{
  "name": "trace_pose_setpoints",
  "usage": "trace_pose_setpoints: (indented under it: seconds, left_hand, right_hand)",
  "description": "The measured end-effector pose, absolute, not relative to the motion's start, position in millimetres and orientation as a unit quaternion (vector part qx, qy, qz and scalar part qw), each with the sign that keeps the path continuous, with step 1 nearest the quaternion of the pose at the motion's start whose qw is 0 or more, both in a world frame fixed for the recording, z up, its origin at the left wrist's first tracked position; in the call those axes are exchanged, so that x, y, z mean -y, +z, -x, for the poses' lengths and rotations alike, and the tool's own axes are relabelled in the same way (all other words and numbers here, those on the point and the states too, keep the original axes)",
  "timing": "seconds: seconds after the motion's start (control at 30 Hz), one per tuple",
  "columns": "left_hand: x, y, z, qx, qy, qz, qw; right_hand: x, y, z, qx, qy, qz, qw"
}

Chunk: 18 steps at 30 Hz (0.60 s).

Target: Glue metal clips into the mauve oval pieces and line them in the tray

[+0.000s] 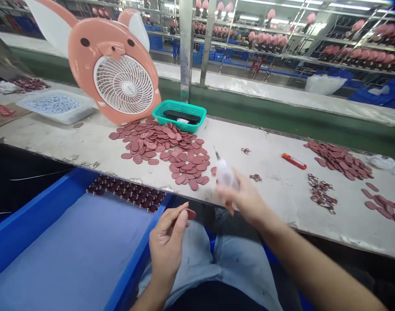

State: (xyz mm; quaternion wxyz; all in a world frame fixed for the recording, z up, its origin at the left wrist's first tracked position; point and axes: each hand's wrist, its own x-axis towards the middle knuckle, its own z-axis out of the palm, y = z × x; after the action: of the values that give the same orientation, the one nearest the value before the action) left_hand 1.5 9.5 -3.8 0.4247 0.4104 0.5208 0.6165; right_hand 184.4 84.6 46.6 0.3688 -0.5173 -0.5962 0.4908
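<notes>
The left hand (168, 242) pinches a red-brown oval disc (191, 214) between thumb and fingers, at its one o'clock. The right hand (245, 194), blurred, grips a needle-tipped squeeze bottle (225, 172), its tip pointing to eleven o'clock, away from that disc. Rows of dark oval pieces (129, 192) in the blue crate (38, 216), at the left hand's eleven o'clock, look finished; the large disc pile (171, 144) at twelve on the table (265, 147) suggests plenty remains.
</notes>
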Motion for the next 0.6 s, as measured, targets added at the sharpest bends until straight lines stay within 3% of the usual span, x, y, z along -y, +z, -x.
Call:
trace_pose_setpoints:
  seconds: [0.1,0.23,0.47,0.6]
  left_hand:
    - [-3,1,-11,-0.494,0.604,-0.434,0.450]
    - [0,-3,-12,-0.407,0.584,-0.447,0.542]
    - [0,-15,-7,-0.327,0.600,-0.296,0.667]
    - [0,-16,0,-0.333,0.583,-0.192,0.716]
  right_hand:
    - [-34,28,-166,0.496,0.614,0.440,0.427]
    - [-16,10,-153,0.407,0.669,0.396,0.479]
    - [-13,5,-170,0.407,0.724,0.375,0.412]
    - [-1,12,-200,0.500,0.644,0.455,0.359]
